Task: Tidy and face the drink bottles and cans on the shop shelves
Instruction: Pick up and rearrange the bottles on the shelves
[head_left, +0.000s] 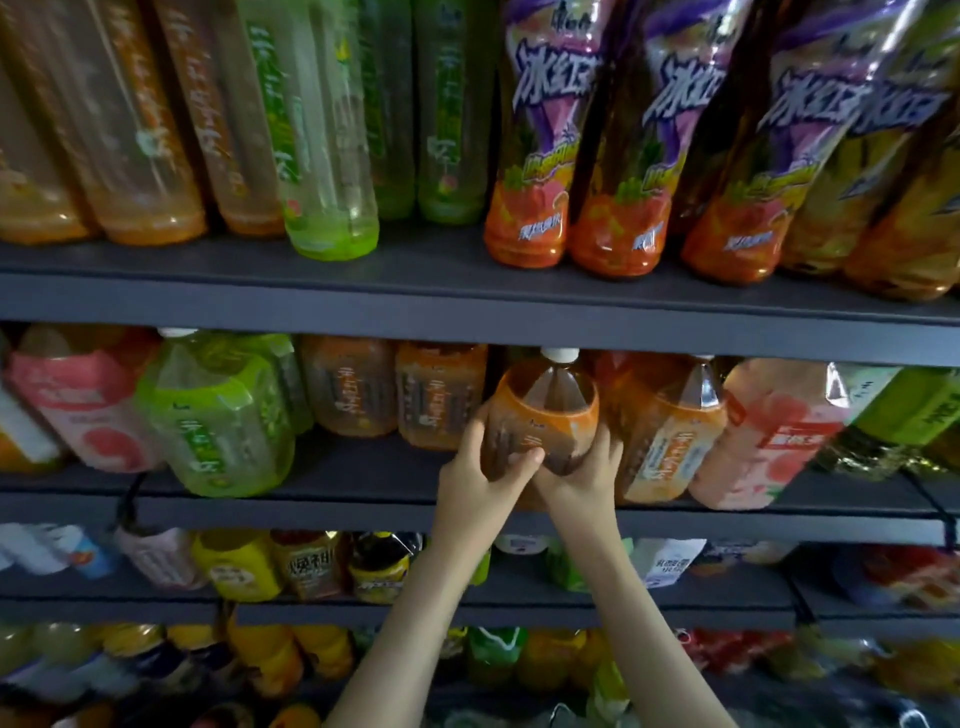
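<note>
Shop shelf (467, 306) holds drinks. Left hand (475, 483) and right hand (582, 478) curl fingers (524, 460) round the orange tea bottle (545, 410) between them, facing it. Next, its label probably needs turning forward.

Dim light, soft blur thruout, wide-angle bending at edges, glare on top bottles (675, 130).

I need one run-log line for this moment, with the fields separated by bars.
left hand: grips orange-label bottle | right hand: grips same bottle | place: second visible shelf, front
</note>
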